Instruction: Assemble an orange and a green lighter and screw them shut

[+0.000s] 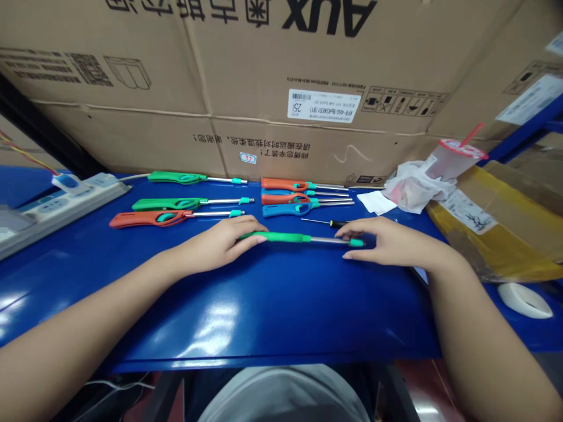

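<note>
A green long-nosed lighter [290, 237] lies across the blue table [264, 305] between my hands. My left hand [220, 241] is wrapped round its handle end. My right hand [387, 240] pinches the metal tip with its teal cap. Just beyond the lighter lies a small screwdriver [328, 223]. Further back, three lighters lie at the left: green [185, 177], green [176, 203] and orange [153, 218]. A stack of orange and blue lighters [294, 199] lies at the centre back.
A large cardboard box [281, 88] walls off the back of the table. A power strip [57, 199] sits at the left. At the right are a crumpled plastic bag with a cup [440, 170], a white paper [376, 201], a yellow-taped parcel [497, 228] and a tape roll [525, 300].
</note>
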{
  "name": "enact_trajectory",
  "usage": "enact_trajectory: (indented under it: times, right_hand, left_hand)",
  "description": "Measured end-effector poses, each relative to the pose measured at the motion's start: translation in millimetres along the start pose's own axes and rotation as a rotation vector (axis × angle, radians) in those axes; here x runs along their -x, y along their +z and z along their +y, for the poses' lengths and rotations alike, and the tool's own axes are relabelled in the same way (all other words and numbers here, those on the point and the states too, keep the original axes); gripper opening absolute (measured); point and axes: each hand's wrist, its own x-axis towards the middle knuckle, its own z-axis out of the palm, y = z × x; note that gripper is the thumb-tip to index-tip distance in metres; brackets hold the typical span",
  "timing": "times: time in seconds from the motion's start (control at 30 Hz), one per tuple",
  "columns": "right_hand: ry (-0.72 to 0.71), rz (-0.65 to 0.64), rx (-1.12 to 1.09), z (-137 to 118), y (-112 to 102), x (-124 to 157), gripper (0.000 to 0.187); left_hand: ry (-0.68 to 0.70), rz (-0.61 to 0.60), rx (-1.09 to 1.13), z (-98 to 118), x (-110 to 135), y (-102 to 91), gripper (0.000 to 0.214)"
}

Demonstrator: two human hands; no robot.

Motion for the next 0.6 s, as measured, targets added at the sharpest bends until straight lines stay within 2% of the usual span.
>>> enact_trajectory:
  times: [0.07, 0.2, 0.3, 0.43, 0.6]
  right_hand:
    - [-0.016, 0.054, 0.076, 3.1, 0.4, -0.9, 0.028]
    - [-0.062, 0.157, 0.096, 4.5, -0.3, -2.3, 0.025]
    - [-0.148, 0.129, 0.107, -4.3, 4.4, -4.1, 0.024]
    - [-0.260, 0.118, 0.163, -25.9, 22.8, -10.7, 0.021]
    - [-0.321, 0.065, 0.149, -41.7, 42.5, -17.7, 0.022]
  left_hand:
    - [-0.018, 0.058, 0.026, -3.6, 0.4, -3.4, 0.040]
    - [-0.057, 0.144, 0.098, -4.6, 0.9, -3.7, 0.039]
    - [-0.040, 0.138, 0.135, 1.9, 0.3, 1.8, 0.035]
    - [-0.029, 0.104, 0.208, 16.3, -1.0, 15.2, 0.033]
    - [-0.180, 0.054, 0.347, 28.4, -1.7, 26.0, 0.034]
